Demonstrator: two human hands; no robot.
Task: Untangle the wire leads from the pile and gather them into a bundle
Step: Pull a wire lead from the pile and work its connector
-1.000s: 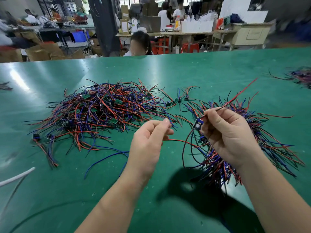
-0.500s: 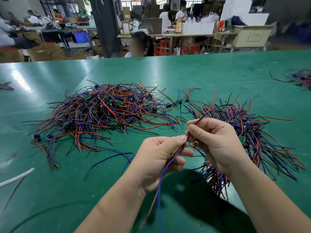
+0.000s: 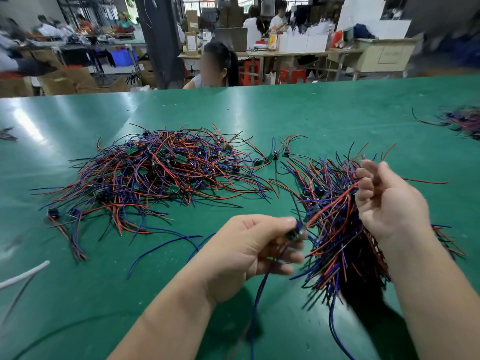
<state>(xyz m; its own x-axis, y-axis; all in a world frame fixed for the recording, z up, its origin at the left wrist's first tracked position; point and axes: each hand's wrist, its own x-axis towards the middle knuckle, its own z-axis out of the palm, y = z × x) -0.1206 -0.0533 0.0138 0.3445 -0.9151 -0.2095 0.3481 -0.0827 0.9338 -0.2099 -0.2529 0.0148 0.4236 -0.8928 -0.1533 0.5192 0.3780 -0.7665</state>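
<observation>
- The pile [image 3: 161,175] of red, blue and black wire leads sprawls on the green tabletop [image 3: 285,113].
- My left grip [image 3: 249,255], on my side of the pile, pinches one lead [image 3: 296,233] by its small dark part (motion blurs it); its blue wire [image 3: 255,307] hangs down.
- My right grip [image 3: 387,201], right of the pile, curls its fingers on that lead's red wire [image 3: 332,201], stretched between both grips.
- The bundle [image 3: 337,242] sits right of the pile, under my right grip; whether I hold it too, I cannot tell.
</observation>
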